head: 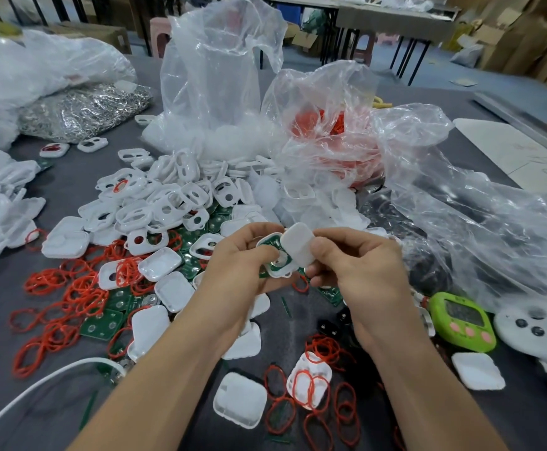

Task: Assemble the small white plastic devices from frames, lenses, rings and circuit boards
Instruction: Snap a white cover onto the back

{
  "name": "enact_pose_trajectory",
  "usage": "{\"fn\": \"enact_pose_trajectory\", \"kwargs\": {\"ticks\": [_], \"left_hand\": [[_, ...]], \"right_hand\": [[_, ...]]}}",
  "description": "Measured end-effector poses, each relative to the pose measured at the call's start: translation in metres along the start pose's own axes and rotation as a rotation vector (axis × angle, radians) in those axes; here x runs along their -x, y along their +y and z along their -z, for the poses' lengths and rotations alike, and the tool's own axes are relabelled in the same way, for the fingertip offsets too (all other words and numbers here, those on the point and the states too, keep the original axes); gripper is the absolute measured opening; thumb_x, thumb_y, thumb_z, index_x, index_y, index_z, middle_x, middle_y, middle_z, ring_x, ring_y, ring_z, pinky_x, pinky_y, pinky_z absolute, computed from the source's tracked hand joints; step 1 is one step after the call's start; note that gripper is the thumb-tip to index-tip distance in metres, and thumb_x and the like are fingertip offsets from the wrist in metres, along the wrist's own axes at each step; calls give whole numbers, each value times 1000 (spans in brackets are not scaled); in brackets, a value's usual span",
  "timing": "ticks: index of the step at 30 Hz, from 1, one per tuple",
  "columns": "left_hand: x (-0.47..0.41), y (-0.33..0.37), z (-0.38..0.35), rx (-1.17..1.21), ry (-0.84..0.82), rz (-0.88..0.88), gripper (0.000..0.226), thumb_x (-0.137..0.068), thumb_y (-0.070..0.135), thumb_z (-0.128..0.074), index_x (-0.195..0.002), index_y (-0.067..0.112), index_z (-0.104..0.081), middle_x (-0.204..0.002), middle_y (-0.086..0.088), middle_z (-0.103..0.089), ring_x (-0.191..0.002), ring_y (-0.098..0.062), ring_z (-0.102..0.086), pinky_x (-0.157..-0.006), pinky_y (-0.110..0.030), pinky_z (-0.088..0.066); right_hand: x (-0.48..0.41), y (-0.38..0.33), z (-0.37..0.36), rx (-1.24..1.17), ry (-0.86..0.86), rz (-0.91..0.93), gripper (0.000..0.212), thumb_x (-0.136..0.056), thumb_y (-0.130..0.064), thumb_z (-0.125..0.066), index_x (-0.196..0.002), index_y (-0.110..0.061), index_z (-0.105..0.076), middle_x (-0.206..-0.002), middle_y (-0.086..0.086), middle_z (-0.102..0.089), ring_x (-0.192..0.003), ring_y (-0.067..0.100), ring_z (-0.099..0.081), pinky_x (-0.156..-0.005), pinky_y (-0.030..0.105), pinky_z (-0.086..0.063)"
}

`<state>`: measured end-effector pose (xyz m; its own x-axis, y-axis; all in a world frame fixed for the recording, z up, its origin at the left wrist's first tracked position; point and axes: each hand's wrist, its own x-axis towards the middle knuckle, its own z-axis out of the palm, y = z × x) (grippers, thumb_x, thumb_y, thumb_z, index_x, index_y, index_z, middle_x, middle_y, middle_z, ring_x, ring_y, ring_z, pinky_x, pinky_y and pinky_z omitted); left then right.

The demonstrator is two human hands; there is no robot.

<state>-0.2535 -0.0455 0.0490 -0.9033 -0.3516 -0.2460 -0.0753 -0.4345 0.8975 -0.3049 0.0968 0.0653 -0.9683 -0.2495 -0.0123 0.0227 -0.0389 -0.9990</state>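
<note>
My left hand (243,262) grips a white frame with a green circuit board (273,263) seated in it, thumb pressing on the board. My right hand (356,265) pinches a white square cover (298,244) tilted just above the board's right edge. Below and around my hands lie loose white frames (155,206), white covers (239,400), red rings (67,297) and green circuit boards (103,323) on the dark grey table (22,402).
Clear plastic bags stand behind the pile: one with white parts (217,92), one with red rings (327,125). A bag of metal pieces (83,112) lies far left. A green timer (462,320) and a white controller (538,330) sit at the right. A white cable (38,385) crosses the near left.
</note>
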Motion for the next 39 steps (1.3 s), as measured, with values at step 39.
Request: {"fn": "enact_pose_trajectory", "kwargs": {"ticks": [39], "left_hand": [[1,-17,-6,-119,-128,-87,46,-83,-15,-55,-119,13,-63,-97,-13,-75,-85,-26,-70,-84,-44,-57]], "right_hand": [[0,11,-2,485,137,114,14,-87,-17,-77,-84,-29,-84,-66,-13,-75,-62,10,-74,-71,38,-64]]}}
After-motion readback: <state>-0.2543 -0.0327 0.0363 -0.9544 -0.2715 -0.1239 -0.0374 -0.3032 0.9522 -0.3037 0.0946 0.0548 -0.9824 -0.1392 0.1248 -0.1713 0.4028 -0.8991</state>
